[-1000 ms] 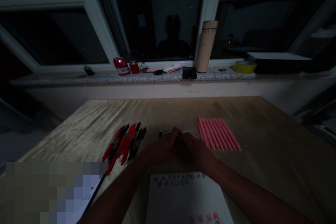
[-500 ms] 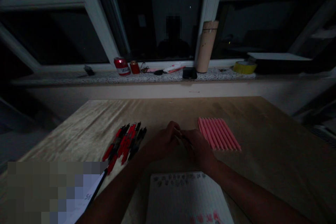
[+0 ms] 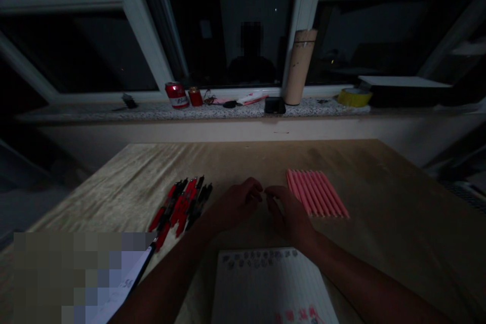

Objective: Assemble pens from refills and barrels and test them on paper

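Over the wooden table, my left hand (image 3: 242, 198) and my right hand (image 3: 287, 208) face each other with a small gap between their fingertips. Both have loosely curled fingers, and I see nothing held in either. Close by my right hand, pink pencils (image 3: 317, 193) lie side by side in a neat row. To the left of my left hand is a pile of red and black pens (image 3: 182, 205). A lined notebook (image 3: 266, 283) with dark scribbled marks along its top and red marks lower down lies below my hands, partly under my right forearm.
A lit phone screen (image 3: 127, 276) stands at the lower left beside my left arm. On the windowsill (image 3: 152, 111) are a red can (image 3: 176, 95), a small red jar (image 3: 195, 96), a black box (image 3: 274, 106), a cardboard tube (image 3: 299, 68) and yellow tape (image 3: 354, 97). The light is dim.
My hands, whose fingertips met a moment ago, have drawn slightly apart. The pencils, pens and notebook stay where they were.
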A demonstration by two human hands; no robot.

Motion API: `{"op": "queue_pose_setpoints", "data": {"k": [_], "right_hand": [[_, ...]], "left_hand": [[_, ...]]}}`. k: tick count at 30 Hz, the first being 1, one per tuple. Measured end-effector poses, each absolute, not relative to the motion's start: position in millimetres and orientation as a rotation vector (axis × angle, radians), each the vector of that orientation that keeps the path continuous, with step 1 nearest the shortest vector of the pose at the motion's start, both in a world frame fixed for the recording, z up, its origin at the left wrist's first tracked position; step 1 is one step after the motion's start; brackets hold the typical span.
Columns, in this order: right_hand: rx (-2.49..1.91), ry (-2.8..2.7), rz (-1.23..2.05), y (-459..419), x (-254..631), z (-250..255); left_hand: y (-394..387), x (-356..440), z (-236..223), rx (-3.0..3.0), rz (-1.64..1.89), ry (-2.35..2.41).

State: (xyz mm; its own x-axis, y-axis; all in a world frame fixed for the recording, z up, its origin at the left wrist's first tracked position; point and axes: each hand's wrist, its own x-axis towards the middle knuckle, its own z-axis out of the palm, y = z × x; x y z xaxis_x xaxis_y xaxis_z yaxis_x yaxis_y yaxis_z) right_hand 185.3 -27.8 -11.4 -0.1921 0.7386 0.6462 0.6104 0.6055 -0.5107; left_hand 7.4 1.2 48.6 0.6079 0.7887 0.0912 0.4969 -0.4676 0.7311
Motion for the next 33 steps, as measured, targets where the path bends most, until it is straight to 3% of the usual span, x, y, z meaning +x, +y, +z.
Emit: {"op": "queue_pose_setpoints", "data": {"k": [17, 26, 33], "right_hand": [[-1.172, -1.724, 0.412, -29, 184, -16], [-1.147, -1.726, 0.347, -26, 184, -21], [-1.100, -1.772, 0.297, -28, 184, -18]], "left_hand": [[8, -1, 53, 2.147, 0.608, 1.143], [19, -15, 58, 2.346, 0.642, 1.555], [17, -4, 37, 2.520, 0.630, 1.490]]}}
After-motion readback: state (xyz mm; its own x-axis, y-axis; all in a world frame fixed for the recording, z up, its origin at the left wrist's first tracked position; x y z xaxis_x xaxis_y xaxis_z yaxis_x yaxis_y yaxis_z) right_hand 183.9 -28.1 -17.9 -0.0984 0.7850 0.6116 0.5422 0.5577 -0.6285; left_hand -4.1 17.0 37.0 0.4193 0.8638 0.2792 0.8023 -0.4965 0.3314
